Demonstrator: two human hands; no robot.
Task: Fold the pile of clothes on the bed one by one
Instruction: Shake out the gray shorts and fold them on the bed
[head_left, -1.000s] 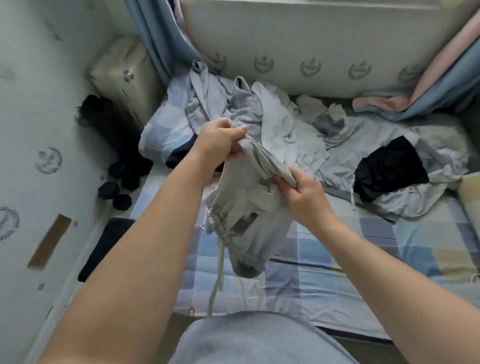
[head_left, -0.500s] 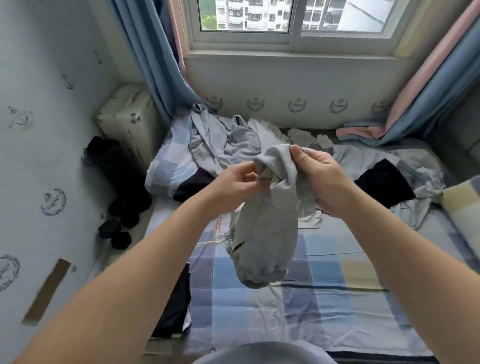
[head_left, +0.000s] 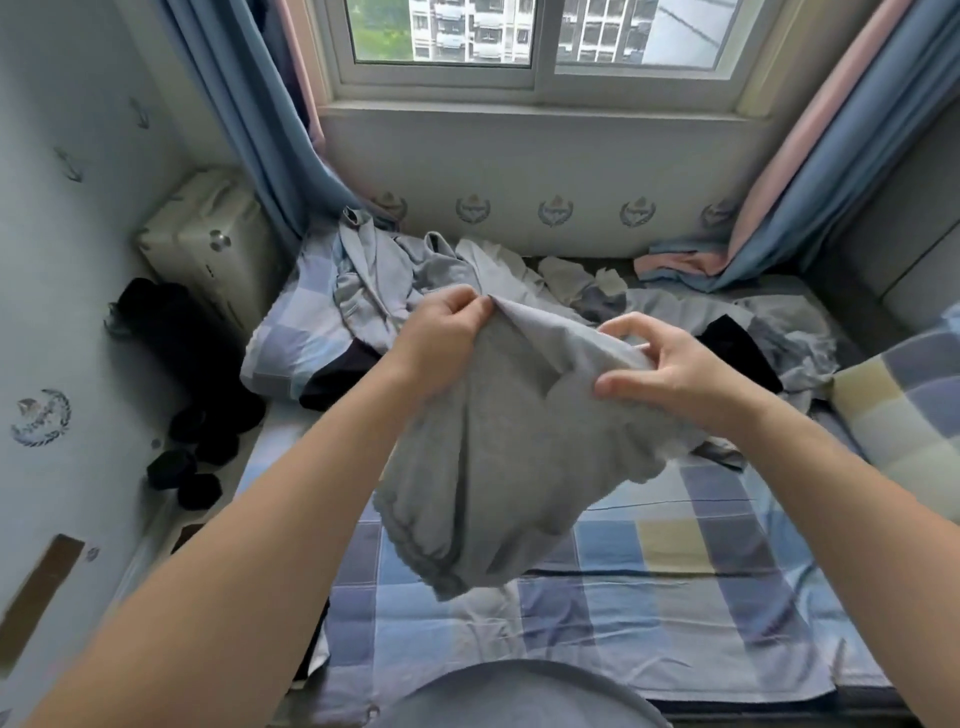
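Laundry count at the bed (head_left: 675, 613)

Hands: two, both bare, both on one item. Garments in hand: one. Piles: one.

Grey garment (head_left: 509, 467): light grey, soft knit, plain, with a gathered, ruched band along its lower edge. It hangs bunched in the air between the two hands, over the checked sheet and in front of the pile. I cannot tell whether its lowest fold touches the sheet.

Left hand (head_left: 441, 338): fingers (head_left: 462, 306) curled tight round the top edge, cloth bunched in the fist.

Right hand (head_left: 670, 374): thumb and lower fingers pinching the same edge further along, forefinger arched clear above the cloth. The edge runs nearly taut between the two grips.

Pile of clothes (head_left: 415, 270): one loose heap against the wall below the window (head_left: 540, 78), mostly pale grey and white pieces, too tangled to count. One black garment (head_left: 737, 348) lies at its right side.

Curtains: two, blue with pink, one at each side of the window. Checked pillow (head_left: 909, 410): one, at the bed's right edge. Cream suitcase (head_left: 208, 244): one, standing in the left corner.
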